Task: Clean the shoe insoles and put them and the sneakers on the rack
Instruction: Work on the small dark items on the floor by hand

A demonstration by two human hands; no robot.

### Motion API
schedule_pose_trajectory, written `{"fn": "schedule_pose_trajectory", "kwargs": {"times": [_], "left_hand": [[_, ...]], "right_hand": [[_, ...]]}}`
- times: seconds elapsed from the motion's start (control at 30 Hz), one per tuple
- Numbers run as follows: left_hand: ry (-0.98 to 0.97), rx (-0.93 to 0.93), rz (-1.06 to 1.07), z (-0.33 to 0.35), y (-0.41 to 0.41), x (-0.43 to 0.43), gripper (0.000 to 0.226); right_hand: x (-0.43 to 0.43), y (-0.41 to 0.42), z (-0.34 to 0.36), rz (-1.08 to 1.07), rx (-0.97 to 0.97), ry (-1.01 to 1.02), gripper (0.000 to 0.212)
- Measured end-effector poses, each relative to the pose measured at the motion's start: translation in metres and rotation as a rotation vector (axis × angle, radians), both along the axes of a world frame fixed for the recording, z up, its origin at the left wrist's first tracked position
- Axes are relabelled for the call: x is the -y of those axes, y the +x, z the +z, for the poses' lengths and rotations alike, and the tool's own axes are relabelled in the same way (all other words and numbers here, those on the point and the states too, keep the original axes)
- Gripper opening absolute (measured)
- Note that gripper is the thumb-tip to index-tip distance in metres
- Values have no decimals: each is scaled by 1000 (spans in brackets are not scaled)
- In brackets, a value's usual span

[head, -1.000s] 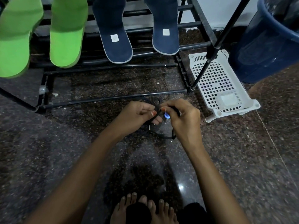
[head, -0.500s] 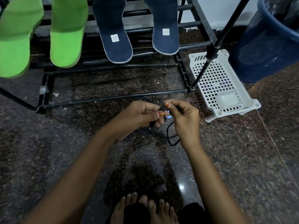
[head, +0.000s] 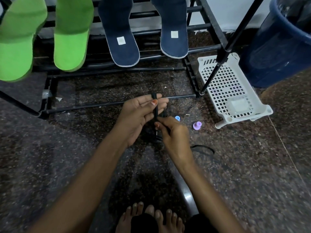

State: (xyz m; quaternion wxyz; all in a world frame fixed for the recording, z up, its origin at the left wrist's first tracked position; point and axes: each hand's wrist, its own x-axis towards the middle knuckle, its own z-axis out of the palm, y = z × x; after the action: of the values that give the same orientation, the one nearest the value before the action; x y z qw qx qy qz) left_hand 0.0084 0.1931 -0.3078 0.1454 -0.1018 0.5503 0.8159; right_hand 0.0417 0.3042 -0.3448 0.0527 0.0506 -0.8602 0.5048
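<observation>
Black lace [head: 156, 111] runs over the left hand [head: 141, 115], whose thumb pins it on nearly straight fingers; the right hand [head: 173, 133] pinches its lower part. Green insoles [head: 70, 39] and navy insoles [head: 121, 44] hang on the rack [head: 84, 107]. If the thumb slips, I think the winding may fall loose.

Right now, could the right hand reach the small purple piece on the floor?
Probably yes: the purple piece lies on bare floor near the right hand, nothing between, though that hand pinches the black lace.
</observation>
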Motion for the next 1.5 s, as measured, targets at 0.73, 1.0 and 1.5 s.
{"fn": "schedule_pose_trajectory", "kwargs": {"times": [0.73, 1.0, 1.5], "left_hand": [[-464, -51, -447, 0, 10, 3, 26], [-246, -40, -468, 5, 10, 5, 21], [25, 8, -82, 2, 3, -2, 22]], "right_hand": [[-28, -18, 25, -123, -124, 42, 12], [-30, -21, 23, -166, 98, -365, 23], [-1, -1, -3, -12, 63, -24, 18]]}}
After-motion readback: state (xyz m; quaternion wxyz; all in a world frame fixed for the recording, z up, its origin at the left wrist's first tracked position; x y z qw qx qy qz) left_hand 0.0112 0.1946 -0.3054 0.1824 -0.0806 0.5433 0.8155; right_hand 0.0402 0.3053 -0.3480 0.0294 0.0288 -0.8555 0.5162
